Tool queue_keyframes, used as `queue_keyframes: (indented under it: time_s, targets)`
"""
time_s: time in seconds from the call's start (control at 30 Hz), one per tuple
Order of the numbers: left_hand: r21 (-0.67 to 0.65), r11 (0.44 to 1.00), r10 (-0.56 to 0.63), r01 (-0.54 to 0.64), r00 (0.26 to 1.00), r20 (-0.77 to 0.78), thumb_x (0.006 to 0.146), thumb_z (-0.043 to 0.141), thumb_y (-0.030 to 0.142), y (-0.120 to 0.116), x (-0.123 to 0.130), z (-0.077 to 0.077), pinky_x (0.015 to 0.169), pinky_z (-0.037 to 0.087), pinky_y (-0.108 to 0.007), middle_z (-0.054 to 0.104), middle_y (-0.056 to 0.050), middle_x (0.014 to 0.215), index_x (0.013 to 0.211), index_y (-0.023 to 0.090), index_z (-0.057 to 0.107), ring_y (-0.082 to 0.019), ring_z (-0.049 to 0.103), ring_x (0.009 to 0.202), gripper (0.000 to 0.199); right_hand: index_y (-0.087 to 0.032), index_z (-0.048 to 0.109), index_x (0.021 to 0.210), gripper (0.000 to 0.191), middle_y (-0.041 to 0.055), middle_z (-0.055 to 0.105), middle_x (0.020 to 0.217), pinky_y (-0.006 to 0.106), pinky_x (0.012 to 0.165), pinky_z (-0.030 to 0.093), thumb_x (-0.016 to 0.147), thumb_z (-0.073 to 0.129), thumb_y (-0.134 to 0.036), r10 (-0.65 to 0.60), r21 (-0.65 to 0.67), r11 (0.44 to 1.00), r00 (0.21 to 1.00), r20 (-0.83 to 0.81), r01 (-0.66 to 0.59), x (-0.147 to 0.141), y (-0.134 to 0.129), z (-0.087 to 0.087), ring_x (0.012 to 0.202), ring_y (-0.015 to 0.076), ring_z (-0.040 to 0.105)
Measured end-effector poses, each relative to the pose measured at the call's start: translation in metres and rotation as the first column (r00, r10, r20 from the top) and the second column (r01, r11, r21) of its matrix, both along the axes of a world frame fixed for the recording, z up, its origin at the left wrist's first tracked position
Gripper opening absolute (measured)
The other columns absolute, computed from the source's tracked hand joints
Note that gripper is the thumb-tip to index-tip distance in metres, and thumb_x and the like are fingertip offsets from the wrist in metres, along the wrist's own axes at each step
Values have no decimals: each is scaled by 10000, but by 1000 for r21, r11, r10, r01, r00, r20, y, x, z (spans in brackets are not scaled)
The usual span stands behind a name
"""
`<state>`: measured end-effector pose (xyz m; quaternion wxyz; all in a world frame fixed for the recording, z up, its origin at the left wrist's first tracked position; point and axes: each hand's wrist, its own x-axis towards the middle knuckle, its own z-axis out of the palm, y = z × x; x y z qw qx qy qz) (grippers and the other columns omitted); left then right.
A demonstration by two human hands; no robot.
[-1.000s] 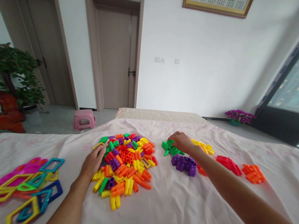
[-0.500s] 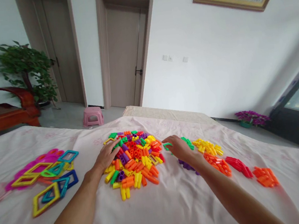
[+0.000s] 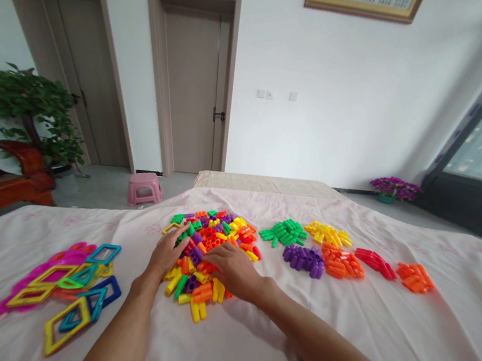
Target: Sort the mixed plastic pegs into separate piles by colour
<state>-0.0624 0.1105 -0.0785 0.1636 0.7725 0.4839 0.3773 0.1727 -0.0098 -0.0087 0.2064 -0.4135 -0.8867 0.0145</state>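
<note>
A mixed heap of coloured plastic tubes [image 3: 202, 293] lies on the pale bedsheet [image 3: 227, 352]. On the heap's left side rests my left hand [image 3: 167, 253], its fingers apart among green and purple pieces. My right hand [image 3: 233, 268] reaches over the heap's middle; its fingertips touch the pieces, and what they may hold is hidden. To the right sit sorted piles: green [image 3: 283, 232], purple [image 3: 303, 259], yellow [image 3: 327, 234], orange [image 3: 342, 262], red [image 3: 376, 262] and a second orange pile [image 3: 414, 277].
Diamond and triangle frames [image 3: 65, 325] overlap a magenta piece [image 3: 21, 289] on the left of the sheet. Beyond the bed stand a pink stool [image 3: 144, 186], a wooden chair [image 3: 28, 165], a potted plant [image 3: 33, 112] and purple flowers [image 3: 395, 186].
My right hand has moved left from beside the green pile onto the mixed heap. The green pieces near its fingers now lie in view at the green pile. My left hand stays on the heap.
</note>
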Motion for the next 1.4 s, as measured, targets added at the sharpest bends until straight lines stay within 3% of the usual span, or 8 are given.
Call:
queue_keyframes:
  time_s: [0.13, 0.27, 0.43, 0.63, 0.73, 0.93, 1.1, 1.4]
  targets:
    - [-27, 1000, 16, -16, 1000, -8, 916, 453, 524, 0, 0, -2, 1157, 360, -427, 594, -101, 1421, 1410, 184, 580, -264, 515, 1339, 614, -266, 638, 1249, 347, 66, 659, 1065, 324, 836, 468, 907, 654, -214, -80, 52, 996, 990, 116, 74, -4, 2, -6, 989, 224, 548]
    - [-47, 998, 30, -30, 1000, -10, 908, 446, 545, 1, -1, -3, 1167, 345, -419, 554, -85, 1471, 1412, 196, 576, -261, 485, 1372, 626, -246, 632, 1234, 330, 66, 622, 1059, 320, 817, 473, 906, 661, -226, -103, 48, 994, 993, 65, 100, -2, -1, -9, 978, 219, 546]
    - [-53, 998, 26, -28, 998, -49, 906, 429, 561, 4, -2, -5, 1171, 341, -419, 564, -109, 1454, 1406, 169, 581, -270, 481, 1375, 653, -210, 628, 1229, 359, 64, 609, 1098, 309, 873, 494, 876, 688, -185, -64, -31, 998, 962, -267, 58, 18, -7, -2, 1007, 192, 574]
    - [-91, 994, 46, -51, 997, -57, 899, 429, 578, 0, -2, -1, 1182, 324, -448, 552, -94, 1472, 1420, 189, 570, -288, 458, 1397, 665, -231, 649, 1232, 388, 62, 601, 1052, 328, 847, 537, 849, 650, -168, -223, -50, 969, 764, -605, 243, 94, -15, 6, 928, 179, 606]
    - [-123, 991, 50, -56, 997, -50, 908, 414, 590, -2, -2, 0, 1196, 293, -455, 503, -91, 1517, 1435, 184, 549, -283, 427, 1420, 678, -225, 680, 1184, 351, 64, 620, 1050, 345, 856, 544, 834, 648, -217, -343, -45, 906, 668, -660, 421, 154, -23, 7, 946, 190, 623]
    - [-137, 989, 55, -56, 998, -7, 903, 436, 599, 1, -2, -4, 1206, 274, -430, 450, -60, 1564, 1442, 214, 533, -255, 406, 1437, 669, -171, 680, 1169, 445, 98, 647, 1096, 359, 783, 560, 800, 639, -416, -606, -146, 662, 410, -681, 735, 271, -52, -7, 869, 205, 663]
    - [-126, 990, 60, -59, 998, 5, 896, 457, 596, 3, -3, -6, 1198, 287, -460, 460, -46, 1558, 1431, 232, 542, -269, 420, 1429, 652, -177, 705, 1161, 459, 100, 684, 1071, 351, 812, 526, 779, 629, -421, -836, -152, 435, 335, -435, 888, 315, -76, -23, 891, 218, 668]
    - [-123, 990, 64, -63, 998, 6, 899, 450, 588, 1, -3, -6, 1201, 279, -459, 460, -54, 1558, 1435, 228, 539, -268, 424, 1426, 651, -217, 721, 1207, 449, 101, 694, 1130, 373, 921, 474, 792, 659, -375, -898, -86, 421, 402, -178, 903, 319, -80, -28, 1075, 266, 637]
